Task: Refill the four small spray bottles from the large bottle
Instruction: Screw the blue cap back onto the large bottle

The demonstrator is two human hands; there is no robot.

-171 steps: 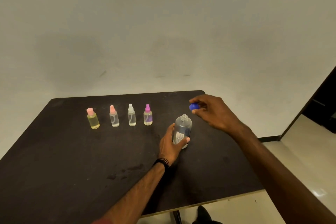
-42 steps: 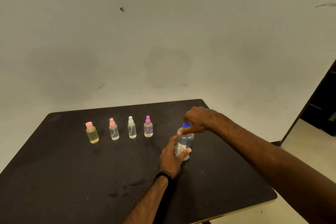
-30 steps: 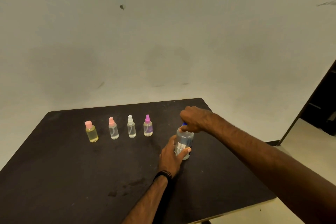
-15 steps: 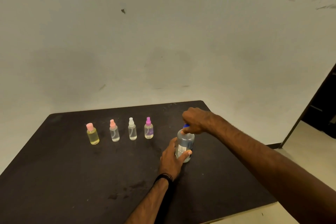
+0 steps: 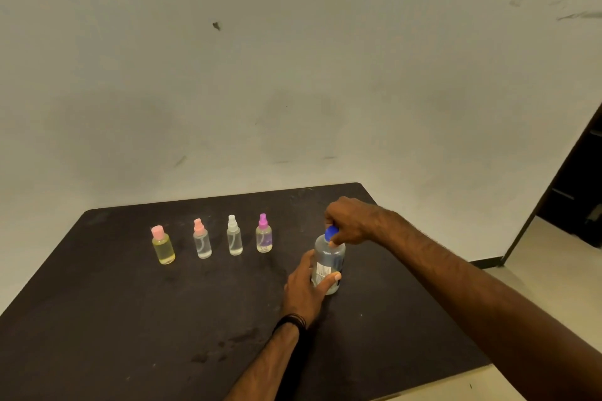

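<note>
1. Your right hand (image 5: 350, 221) curls down over the top of the large bottle (image 5: 328, 262), fingertips pinched on its one blue cap (image 5: 331, 233). The cap sits on the bottle's neck and looks slightly tilted; you cannot tell from here whether it is fully screwed down.
2. Your left hand (image 5: 304, 288) wraps the lower body of that same bottle, thumb (image 5: 329, 280) pressed across the front beside the white label (image 5: 322, 269) and the other fingers hidden behind. A dark band (image 5: 291, 322) circles that wrist.
3. The single large bottle stands upright on the dark table (image 5: 130, 319), right of centre, and holds clear liquid.
4. Four small spray bottles stand upright in one row to the left of the large bottle, well apart from both hands and not touching one another.
5. Counting outward from your hands: the purple-topped bottle (image 5: 264, 237) comes first, then the white-topped bottle (image 5: 234, 235), then the orange-pink-topped bottle (image 5: 201, 239), both with clear liquid.
6. Farthest left is the yellow bottle (image 5: 162, 245), with a pink cap, which looks wider and flatter than the three sprayer tops.
7. All four small bottles have their tops on.
8. Darker smudges (image 5: 224, 345) mark the table near your left forearm.
</note>
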